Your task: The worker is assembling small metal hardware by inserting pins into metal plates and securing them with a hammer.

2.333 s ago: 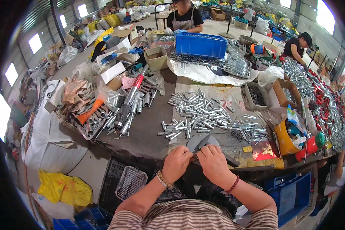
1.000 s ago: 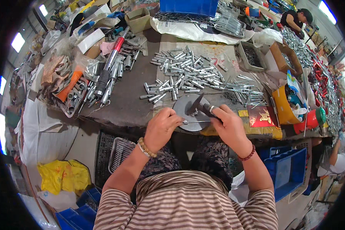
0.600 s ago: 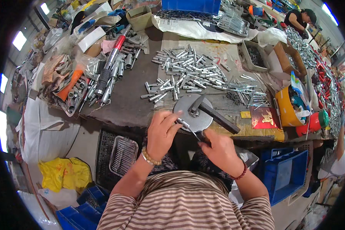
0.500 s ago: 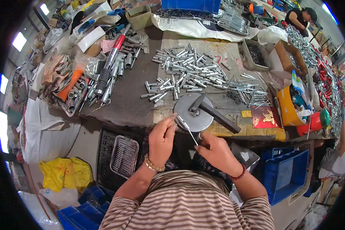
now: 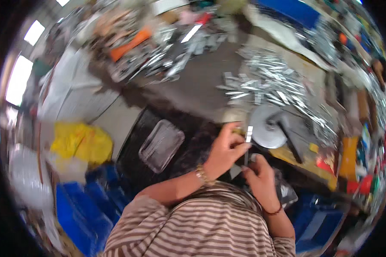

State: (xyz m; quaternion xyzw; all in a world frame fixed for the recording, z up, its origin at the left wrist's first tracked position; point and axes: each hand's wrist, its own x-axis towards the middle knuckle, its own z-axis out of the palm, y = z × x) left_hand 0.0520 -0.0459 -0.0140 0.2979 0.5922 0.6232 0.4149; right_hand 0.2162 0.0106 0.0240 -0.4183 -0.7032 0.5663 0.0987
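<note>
My left hand (image 5: 224, 150) is closed, its thumb and fingers on a shiny metal sleeve (image 5: 249, 133) that stands nearly upright. A thin metal rod (image 5: 246, 157) runs down from the sleeve to my right hand (image 5: 261, 176), which pinches its lower end. Both hands are in front of the bench edge, close to my body. Beside them on the bench lies a round grey metal disc (image 5: 261, 135), with a dark-handled hammer (image 5: 291, 143) resting across it. The picture is smeared by motion, so fine details of the sleeve and rod cannot be made out.
A loose pile of metal sleeves (image 5: 270, 77) covers the bench beyond the disc. Tools and an orange object (image 5: 131, 44) crowd the far left. Below the bench are a clear tray (image 5: 161, 145), blue bins (image 5: 83, 210) and a yellow bag (image 5: 82, 143). Another blue bin (image 5: 319, 222) stands right.
The whole view has swung left, so the bench and disc appear farther right. The sleeve and rod, tilted before, now stand nearly upright between both hands. The hammer still lies on the disc.
</note>
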